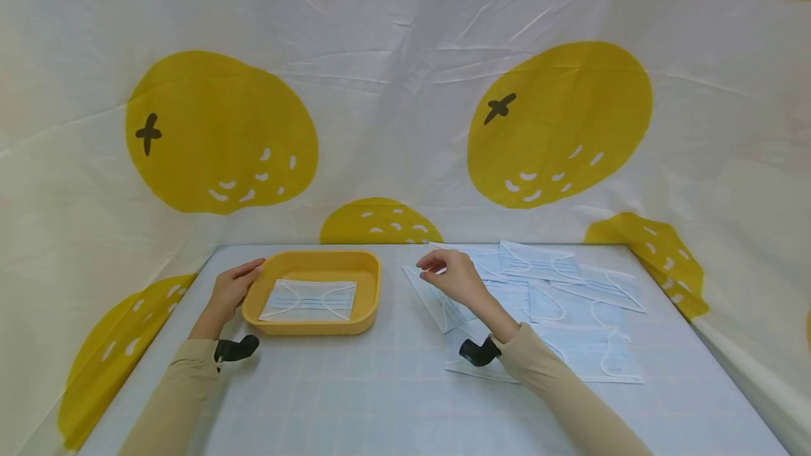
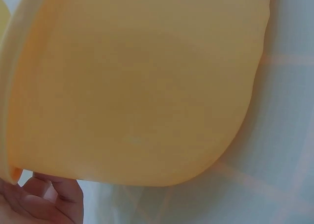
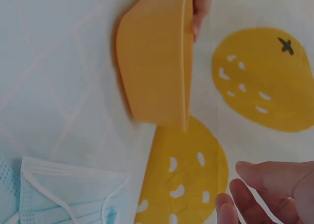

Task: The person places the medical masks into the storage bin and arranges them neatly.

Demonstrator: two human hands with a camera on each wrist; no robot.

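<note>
A yellow plastic tray [image 1: 310,329] stands on the table at left of centre. Inside it lies a light-blue face mask [image 1: 317,300] with white ear loops. My left hand [image 1: 231,290] holds the tray's left end near the far corner; in the left wrist view its curled fingers [image 2: 68,197] meet the tray wall below the rim. Above the left edge of several spread-out face masks [image 1: 576,354], my right hand [image 1: 456,276] hovers with bent fingers and nothing between them. In the right wrist view, thumb and fingers [image 3: 260,175] stand apart.
The loose masks overlap across the right side of the table [image 1: 355,400]. A white curtain [image 1: 393,111] printed with big yellow fruit hangs behind the table and along both sides. Each wrist carries a black camera mount [image 1: 479,352].
</note>
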